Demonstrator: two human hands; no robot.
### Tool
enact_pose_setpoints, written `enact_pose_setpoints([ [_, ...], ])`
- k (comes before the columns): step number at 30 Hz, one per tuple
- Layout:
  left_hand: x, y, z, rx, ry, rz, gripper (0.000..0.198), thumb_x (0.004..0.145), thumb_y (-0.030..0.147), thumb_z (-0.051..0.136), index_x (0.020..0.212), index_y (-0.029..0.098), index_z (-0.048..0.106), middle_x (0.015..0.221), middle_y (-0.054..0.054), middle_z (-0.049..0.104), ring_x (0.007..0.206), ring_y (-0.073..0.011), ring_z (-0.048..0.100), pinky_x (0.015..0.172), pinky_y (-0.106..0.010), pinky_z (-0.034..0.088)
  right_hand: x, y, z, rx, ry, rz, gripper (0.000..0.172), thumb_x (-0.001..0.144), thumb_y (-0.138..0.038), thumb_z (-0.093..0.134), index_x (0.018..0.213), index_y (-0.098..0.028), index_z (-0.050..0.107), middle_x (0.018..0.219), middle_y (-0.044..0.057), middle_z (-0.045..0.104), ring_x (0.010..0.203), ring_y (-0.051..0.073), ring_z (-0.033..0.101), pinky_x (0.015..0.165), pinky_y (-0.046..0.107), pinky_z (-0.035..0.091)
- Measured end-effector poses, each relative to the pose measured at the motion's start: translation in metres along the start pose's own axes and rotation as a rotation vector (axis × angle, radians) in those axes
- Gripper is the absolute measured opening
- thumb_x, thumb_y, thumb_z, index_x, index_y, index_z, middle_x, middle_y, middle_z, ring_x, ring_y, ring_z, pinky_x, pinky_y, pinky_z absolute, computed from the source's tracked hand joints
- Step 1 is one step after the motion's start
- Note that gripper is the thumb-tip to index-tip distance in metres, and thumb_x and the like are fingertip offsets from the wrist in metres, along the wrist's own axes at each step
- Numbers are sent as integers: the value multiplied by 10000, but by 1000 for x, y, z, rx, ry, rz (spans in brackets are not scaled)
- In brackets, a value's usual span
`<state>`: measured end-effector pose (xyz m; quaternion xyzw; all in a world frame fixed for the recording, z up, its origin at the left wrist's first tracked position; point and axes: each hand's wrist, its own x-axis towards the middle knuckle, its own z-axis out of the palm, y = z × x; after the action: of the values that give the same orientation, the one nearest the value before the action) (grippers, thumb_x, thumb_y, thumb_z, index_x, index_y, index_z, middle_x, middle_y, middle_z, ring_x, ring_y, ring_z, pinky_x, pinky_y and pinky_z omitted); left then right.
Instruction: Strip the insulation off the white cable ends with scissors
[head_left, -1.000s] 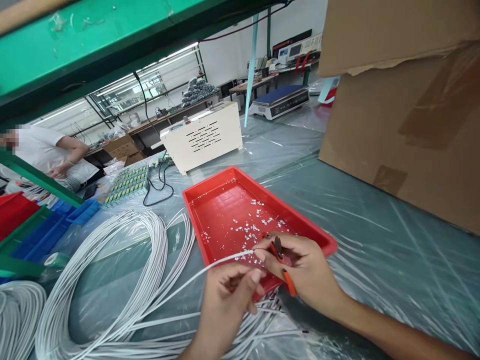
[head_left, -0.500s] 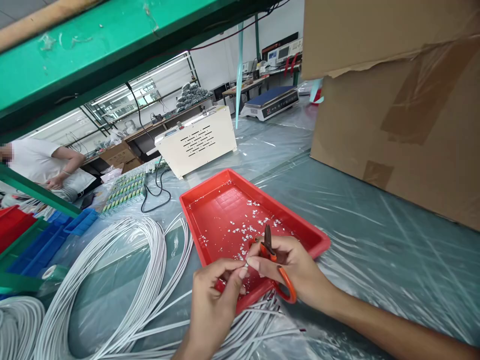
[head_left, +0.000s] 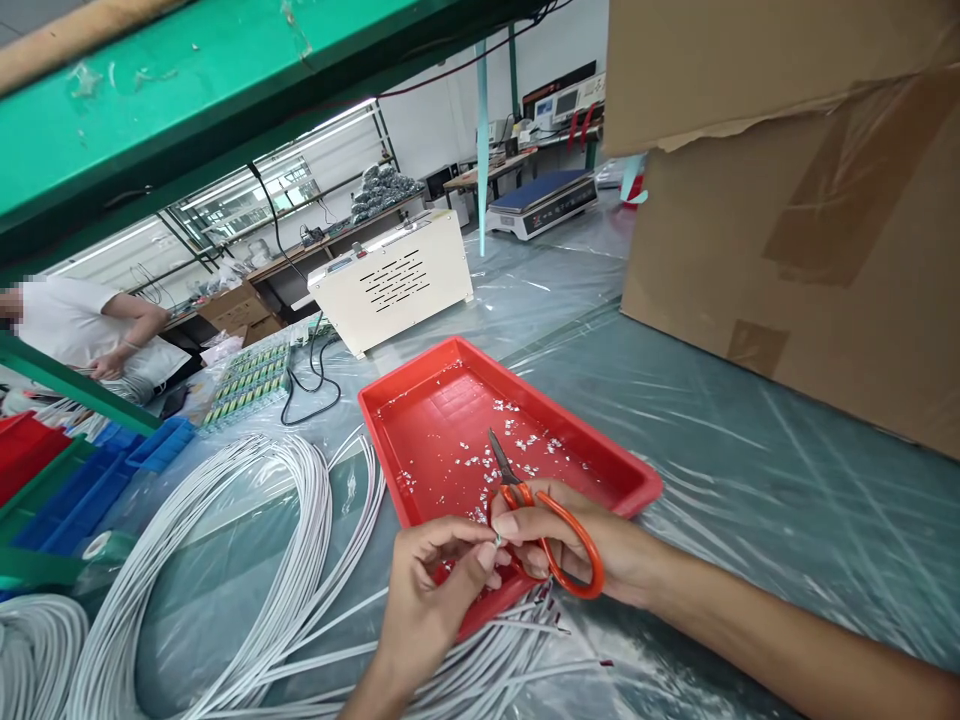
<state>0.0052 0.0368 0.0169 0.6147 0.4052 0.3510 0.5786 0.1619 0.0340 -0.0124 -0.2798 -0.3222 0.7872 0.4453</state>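
Over the near end of a red tray (head_left: 420,430), my left hand (head_left: 435,590) pinches the end of a white cable, only a small bit of which shows at the fingertips. My right hand (head_left: 577,545) holds scissors (head_left: 574,540) with orange handles, their dark blades pointing away over the tray. Its thumb and forefinger also meet at the cable tip, touching my left fingers. Small white scraps (head_left: 487,460) lie scattered in the tray. Below my hands runs a bundle of white cables (head_left: 480,665), some with dark red ends.
A large coil of white cable (head_left: 300,500) lies left of the tray. Behind stand a cream metal box (head_left: 397,280) and a scale (head_left: 540,205). A cardboard box (head_left: 787,220) fills the right. A green beam (head_left: 225,70) crosses overhead. Another person (head_left: 90,330) sits far left.
The scissors have turned in my right hand: the blades now tilt left and the orange handles show more fully. My left hand has shifted only slightly, with its fingers still pinched.
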Motion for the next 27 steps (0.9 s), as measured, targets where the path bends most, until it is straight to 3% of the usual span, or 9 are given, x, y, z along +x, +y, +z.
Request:
enact_pose_setpoints([
  [7, 4, -8, 0, -120, -8, -85, 108, 705, 208, 616, 673, 108, 641, 593, -28, 637, 513, -87, 531, 526, -182, 422, -1, 4, -1, -29, 16, 3, 120, 657, -232, 657, 651, -134, 588, 413, -53, 507, 376, 44, 415, 406, 169, 288],
  [12, 6, -7, 2, -59, 23, -62, 86, 645, 185, 665, 625, 115, 619, 525, 8, 594, 478, -65, 494, 488, -154, 401, -1, 3, 0, -53, 47, 6, 149, 633, -252, 678, 640, -137, 584, 395, -58, 495, 362, 45, 410, 396, 170, 283],
  [16, 5, -8, 2, 40, 19, -28, 65, 673, 176, 647, 712, 123, 651, 548, 0, 620, 501, -79, 536, 511, -162, 434, -1, 2, -2, -80, 106, -13, 154, 645, -268, 676, 665, -142, 589, 398, -60, 498, 356, 40, 401, 375, 159, 260],
  [19, 4, -10, 2, 159, 104, 48, 86, 706, 178, 623, 766, 136, 667, 623, -25, 669, 563, -117, 607, 573, -197, 478, -2, 1, -3, -134, 168, -86, 155, 659, -271, 672, 683, -141, 593, 413, -60, 500, 363, 34, 394, 366, 148, 238],
  [22, 3, -11, 3, 223, 218, 131, 78, 702, 176, 629, 763, 145, 668, 661, -30, 692, 585, -144, 639, 584, -215, 501, -3, 0, 0, -183, 170, -150, 175, 649, -281, 685, 694, -131, 606, 451, -49, 516, 405, 48, 437, 400, 154, 295],
  [27, 2, -9, 5, 249, 269, 175, 61, 691, 163, 638, 744, 143, 662, 649, -28, 697, 572, -153, 645, 563, -222, 510, -2, 1, 6, -160, 155, -153, 214, 578, -261, 738, 705, -131, 625, 569, -20, 588, 452, 63, 483, 462, 183, 380],
])
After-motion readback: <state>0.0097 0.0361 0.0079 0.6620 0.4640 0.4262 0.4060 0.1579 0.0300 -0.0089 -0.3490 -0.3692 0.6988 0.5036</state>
